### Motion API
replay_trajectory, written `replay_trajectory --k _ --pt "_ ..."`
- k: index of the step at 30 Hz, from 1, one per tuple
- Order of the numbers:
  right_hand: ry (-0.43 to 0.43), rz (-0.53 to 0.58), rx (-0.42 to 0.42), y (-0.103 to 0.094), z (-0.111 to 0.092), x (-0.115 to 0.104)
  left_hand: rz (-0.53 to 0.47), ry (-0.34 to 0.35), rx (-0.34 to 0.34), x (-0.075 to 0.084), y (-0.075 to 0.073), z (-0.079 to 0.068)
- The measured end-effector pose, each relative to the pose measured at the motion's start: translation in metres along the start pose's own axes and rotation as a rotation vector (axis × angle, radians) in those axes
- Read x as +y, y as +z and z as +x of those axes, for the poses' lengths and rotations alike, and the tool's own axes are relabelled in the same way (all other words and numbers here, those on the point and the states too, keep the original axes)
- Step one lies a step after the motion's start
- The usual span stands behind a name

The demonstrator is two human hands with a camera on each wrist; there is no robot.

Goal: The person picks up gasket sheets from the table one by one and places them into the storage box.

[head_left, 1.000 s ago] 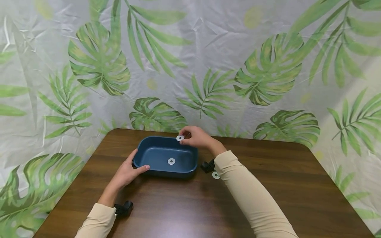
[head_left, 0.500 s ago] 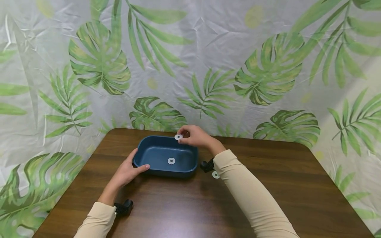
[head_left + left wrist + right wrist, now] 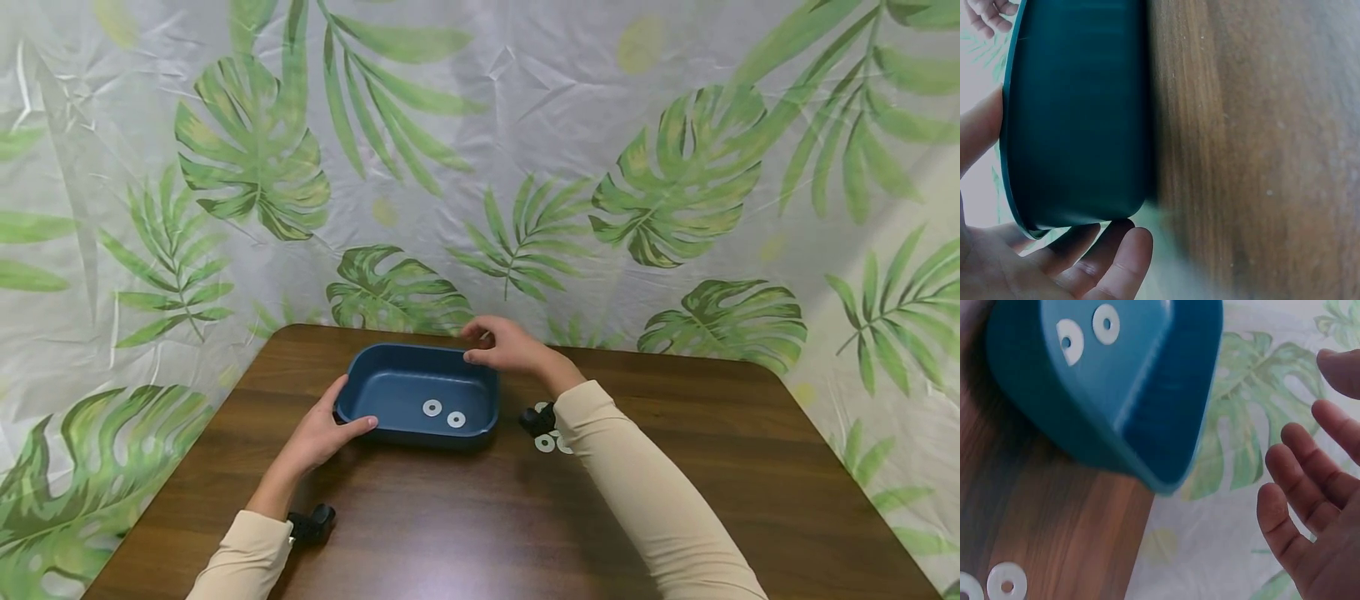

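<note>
A blue rectangular container (image 3: 420, 392) rests on the wooden table, and inside it lie two white washers, one white washer (image 3: 432, 407) left of the other white washer (image 3: 456, 419). My left hand (image 3: 318, 433) grips the container's left end, thumb over the front rim and fingers round the side; the left wrist view shows those fingers (image 3: 1125, 262) at its corner. Above the back right rim hovers my right hand (image 3: 510, 343), fingers loosely bent and apart, holding nothing, as its spread fingers (image 3: 1291, 459) confirm in the right wrist view.
More white washers (image 3: 544, 443) lie on the table (image 3: 720, 467) right of the container, partly hidden by the right sleeve (image 3: 645, 475) and black wrist camera (image 3: 537, 420). A leaf-printed cloth (image 3: 525, 125) hangs behind the table's back edge.
The white washer that my right hand pinched now lies in the container beside the other. That hand has let go and shifted slightly right. My left hand stays put.
</note>
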State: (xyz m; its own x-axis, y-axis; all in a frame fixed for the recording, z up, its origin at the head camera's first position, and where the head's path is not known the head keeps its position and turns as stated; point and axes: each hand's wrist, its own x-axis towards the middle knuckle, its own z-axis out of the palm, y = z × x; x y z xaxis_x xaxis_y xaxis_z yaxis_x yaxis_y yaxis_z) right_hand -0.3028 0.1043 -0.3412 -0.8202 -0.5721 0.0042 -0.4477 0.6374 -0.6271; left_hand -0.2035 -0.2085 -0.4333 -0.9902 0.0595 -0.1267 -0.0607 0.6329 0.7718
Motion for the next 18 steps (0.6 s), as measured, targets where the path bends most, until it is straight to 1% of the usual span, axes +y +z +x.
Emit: replay_trajectory --k 10,15,18 --pt "0.01 -0.037 0.0 -0.014 -0.024 0.025 0.0 0.0 -0.004 0.0 0.001 -0.001" --pt "-0.016 -0.109 0.007 -0.019 -0.037 0.04 -0.007 0.003 -0.002 0.002 0.0 -0.001" --pt "-0.02 -0.132 -0.002 -0.021 -0.046 0.048 -0.007 -0.002 -0.005 0.003 0.0 -0.002"
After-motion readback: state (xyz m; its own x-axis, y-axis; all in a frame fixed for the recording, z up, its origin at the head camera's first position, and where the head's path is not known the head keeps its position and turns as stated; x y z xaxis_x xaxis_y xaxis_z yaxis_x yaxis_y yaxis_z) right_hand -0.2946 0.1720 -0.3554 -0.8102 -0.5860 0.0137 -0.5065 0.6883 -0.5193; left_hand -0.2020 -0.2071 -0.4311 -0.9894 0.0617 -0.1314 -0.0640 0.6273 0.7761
